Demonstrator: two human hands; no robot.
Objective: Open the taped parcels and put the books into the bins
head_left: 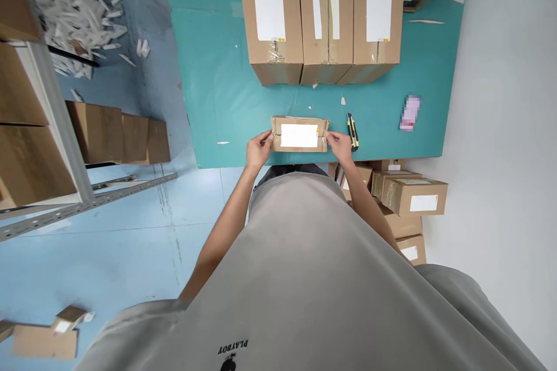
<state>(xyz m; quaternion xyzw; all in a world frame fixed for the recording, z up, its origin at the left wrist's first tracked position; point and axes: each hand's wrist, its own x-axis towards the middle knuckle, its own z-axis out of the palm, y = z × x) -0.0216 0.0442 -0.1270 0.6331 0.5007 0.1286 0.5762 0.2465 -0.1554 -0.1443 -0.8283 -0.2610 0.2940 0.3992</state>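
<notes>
A small cardboard box (278, 146) with a white label on its top lies near the front edge of the green-topped table (217, 98). My left hand (259, 151) pinches the box's left end between thumb and fingers. At the opposite end, my right hand (340, 146) has its thumb and fingers closed on the box's right edge. Just right of that hand lies a yellow and black box cutter (352, 132). The undersides of both hands' fingers are partly hidden.
Three taped, labelled cartons (327, 52) stand side by side at the table's back. A blurred pink object (409, 113) lies on the right. Labelled boxes (413, 197) are stacked below the table's right edge. A metal shelf (82, 203) with cartons stands at left.
</notes>
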